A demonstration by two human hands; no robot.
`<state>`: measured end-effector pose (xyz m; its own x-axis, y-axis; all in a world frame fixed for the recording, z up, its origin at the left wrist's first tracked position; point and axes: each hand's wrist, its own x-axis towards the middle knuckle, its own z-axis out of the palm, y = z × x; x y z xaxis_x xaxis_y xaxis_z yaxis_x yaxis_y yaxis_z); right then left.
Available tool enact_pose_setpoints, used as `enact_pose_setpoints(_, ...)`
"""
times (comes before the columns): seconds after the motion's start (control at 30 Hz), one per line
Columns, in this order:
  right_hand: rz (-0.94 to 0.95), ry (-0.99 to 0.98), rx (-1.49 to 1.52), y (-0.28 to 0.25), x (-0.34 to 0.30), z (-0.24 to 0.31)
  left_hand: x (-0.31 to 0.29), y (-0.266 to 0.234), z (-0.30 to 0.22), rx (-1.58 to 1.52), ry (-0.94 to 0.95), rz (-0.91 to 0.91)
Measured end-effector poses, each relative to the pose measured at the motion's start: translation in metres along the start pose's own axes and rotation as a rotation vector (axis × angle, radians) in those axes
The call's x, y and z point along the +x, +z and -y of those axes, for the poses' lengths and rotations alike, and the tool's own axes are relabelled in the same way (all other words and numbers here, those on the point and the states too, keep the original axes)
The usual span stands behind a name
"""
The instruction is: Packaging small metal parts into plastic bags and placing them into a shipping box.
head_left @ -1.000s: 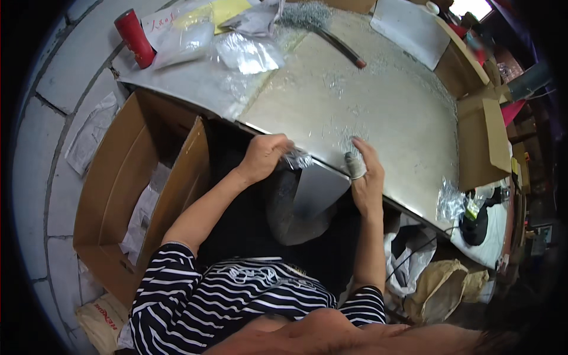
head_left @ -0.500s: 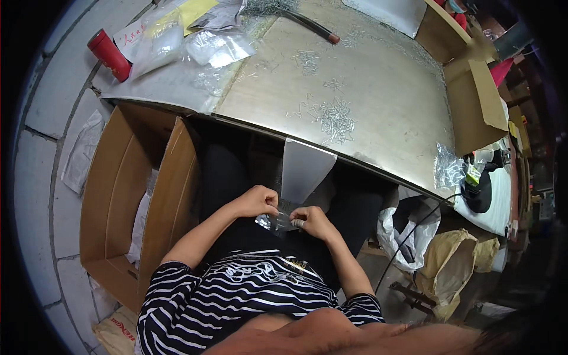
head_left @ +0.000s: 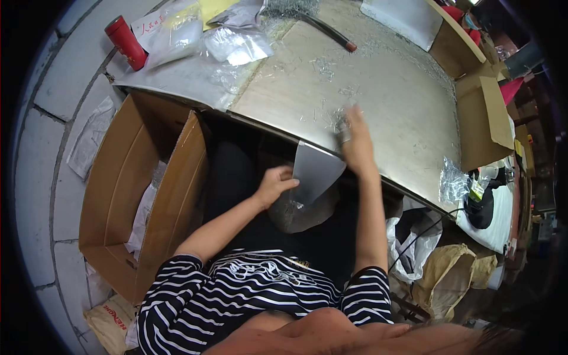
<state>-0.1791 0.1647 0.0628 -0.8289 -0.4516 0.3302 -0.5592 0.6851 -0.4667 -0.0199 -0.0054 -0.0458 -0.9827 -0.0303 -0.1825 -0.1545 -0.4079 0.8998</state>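
My right hand point(head_left: 358, 145) reaches over the front edge of the metal tabletop, fingers stretched out and somewhat blurred. It is over a small pile of bent metal wire pieces point(head_left: 342, 121) and hides most of it. A pale wrap circles one of its fingers. My left hand point(head_left: 277, 186) is curled beside the left edge of a grey sheet chute point(head_left: 316, 171) that slopes down from the table edge. What its fingers hold, if anything, I cannot make out. A shiny bit of clear plastic point(head_left: 297, 205) shows at the chute's lower end.
More wire pieces point(head_left: 323, 68) lie farther back, near a dark bar with a reddish end point(head_left: 328, 32). Clear plastic bags point(head_left: 236, 46) and a red flask point(head_left: 126, 44) are at the far left. Cardboard boxes stand left point(head_left: 168, 195) and right point(head_left: 485, 124). A black cable point(head_left: 423, 231) hangs at right.
My hands have parted from the small clear plastic between them. The right went up onto the tabletop over the wire pieces; the left rose to the chute's side. The view has shifted slightly.
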Motion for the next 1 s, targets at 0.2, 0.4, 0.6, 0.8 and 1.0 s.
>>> enact_pose_setpoints(0.2, -0.001, 0.054, 0.090, -0.016, -0.073, 0.078, -0.011, -0.040, 0.053, -0.519, -0.410, 0.256)
enact_pose_setpoints(0.4, 0.011, 0.112, 0.255, -0.046, -0.117, 0.075, -0.010, -0.053, 0.057, -0.335, -0.649, 0.243)
enact_pose_setpoints(0.6, 0.076, 0.115, 0.408, -0.035, -0.143, 0.060, -0.029, -0.020, 0.020, -0.349, -0.455, 0.439)
enact_pose_setpoints(0.8, 0.156, 0.072, 0.435, 0.010, -0.156, 0.060, -0.032, -0.011, 0.019, -0.040, -0.401, 0.320)
enact_pose_setpoints(1.0, 0.308, 0.163, 0.477, 0.020, -0.150, 0.067, -0.040, -0.012, 0.028, 0.125, -0.407, 0.265)
